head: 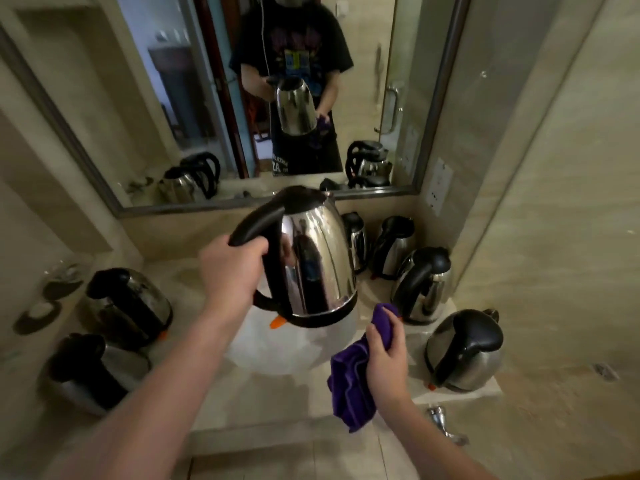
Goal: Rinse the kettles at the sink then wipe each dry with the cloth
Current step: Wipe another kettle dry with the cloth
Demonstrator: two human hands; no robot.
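left hand [230, 271] clamped on handle, holding kettle [313, 261] above sink [277, 348] at centre; right hand [384, 351] gripping purple cloth [349, 382] at five o'clock. best wiped top-down, rotating kettle steadily.

A bathroom vanity, likely in a hotel

A wide framed mirror [242, 98] hangs over a beige marble counter [277, 382] with a sink [287, 344]; many identical steel kettles [464, 351] crowd both sides, and a glass door shows in the reflection.
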